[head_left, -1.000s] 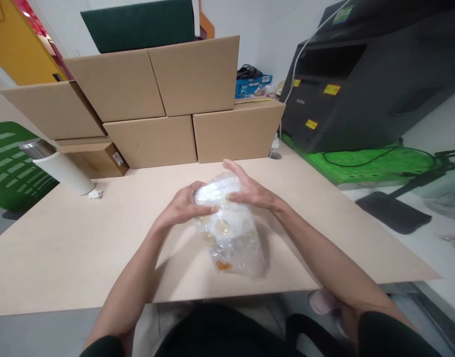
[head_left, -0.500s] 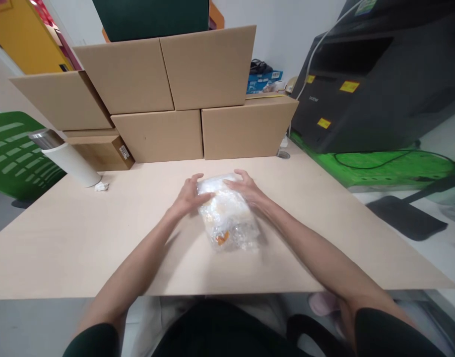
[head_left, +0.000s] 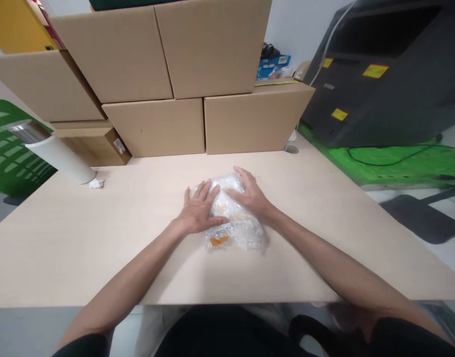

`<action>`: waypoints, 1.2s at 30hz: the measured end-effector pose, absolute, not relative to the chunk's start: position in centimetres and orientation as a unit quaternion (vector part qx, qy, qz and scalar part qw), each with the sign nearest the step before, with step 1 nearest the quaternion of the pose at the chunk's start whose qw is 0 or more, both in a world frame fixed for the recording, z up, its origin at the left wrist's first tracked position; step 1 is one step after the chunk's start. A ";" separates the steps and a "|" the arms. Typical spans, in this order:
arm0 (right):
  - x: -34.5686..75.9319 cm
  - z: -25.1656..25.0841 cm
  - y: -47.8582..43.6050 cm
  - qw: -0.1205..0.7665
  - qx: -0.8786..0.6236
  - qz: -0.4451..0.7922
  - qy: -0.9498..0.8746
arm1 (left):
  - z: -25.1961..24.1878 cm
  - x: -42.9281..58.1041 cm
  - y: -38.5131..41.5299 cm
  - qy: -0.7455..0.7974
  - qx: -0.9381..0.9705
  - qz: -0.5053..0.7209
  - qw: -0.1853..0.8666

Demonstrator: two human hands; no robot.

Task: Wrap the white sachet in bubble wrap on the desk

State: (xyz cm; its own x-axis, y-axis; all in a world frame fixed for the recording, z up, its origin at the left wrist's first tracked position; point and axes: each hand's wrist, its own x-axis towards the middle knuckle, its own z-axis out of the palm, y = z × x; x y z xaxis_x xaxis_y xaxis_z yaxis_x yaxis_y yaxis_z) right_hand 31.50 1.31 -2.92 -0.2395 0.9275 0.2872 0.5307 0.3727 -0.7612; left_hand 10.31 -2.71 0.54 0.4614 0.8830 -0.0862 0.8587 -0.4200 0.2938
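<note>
A package in clear bubble wrap point(head_left: 236, 218) lies on the table in front of me, with an orange patch showing near its front left corner. My left hand point(head_left: 199, 210) is open, its fingers spread over the package's left edge and its thumb lying across the top. On the other side, my right hand point(head_left: 251, 196) holds the far right edge, thumb on top and fingers along the side. What the wrap contains cannot be made out clearly.
Cardboard boxes point(head_left: 153, 128) are stacked along the back of the pale table point(head_left: 138, 198). A white bottle with a metal cap point(head_left: 59, 156) and a crumpled white scrap point(head_left: 97, 183) are at left. A dark printer point(head_left: 361, 99) stands on a green surface point(head_left: 406, 166) at right.
My left hand has turned and spread flatter over the package, its thumb now nearer the front. My right hand stays at the far right edge. The view has tipped down and closer.
</note>
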 end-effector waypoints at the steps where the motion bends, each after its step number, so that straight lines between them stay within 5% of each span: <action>1: 32.0 -2.6 0.8 0.323 -0.465 0.265 -0.781 | 0.6 10.5 -2.8 0.518 0.843 0.031 0.144; 5: 34.4 -2.4 -0.4 0.139 -0.420 0.262 -0.858 | 0.4 10.7 -2.6 0.506 0.847 0.008 0.161; 8: 36.0 -3.1 -0.5 0.088 -0.422 0.254 -0.866 | -0.2 10.0 -2.2 0.477 0.859 0.023 0.186; 19: 36.1 -5.0 -2.2 0.131 -0.481 0.192 -0.845 | -0.9 9.3 -1.8 0.526 0.843 0.074 0.084; 27: 36.9 -3.5 -1.2 0.091 -0.417 0.248 -0.870 | -0.4 7.1 -0.8 0.464 0.858 -0.002 0.221; 36: 37.2 -4.7 -0.9 0.106 -0.421 0.250 -0.865 | -2.0 6.9 -0.2 0.476 0.855 0.050 0.202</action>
State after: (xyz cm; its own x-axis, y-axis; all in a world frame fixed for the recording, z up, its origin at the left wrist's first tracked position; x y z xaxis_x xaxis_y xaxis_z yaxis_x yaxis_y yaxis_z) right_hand 37.25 -0.94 -4.67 -0.6227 0.7819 -0.0274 0.6764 0.5204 -0.5212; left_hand 6.94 -0.23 -1.97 0.5419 0.8337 -0.1060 0.7932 -0.4657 0.3923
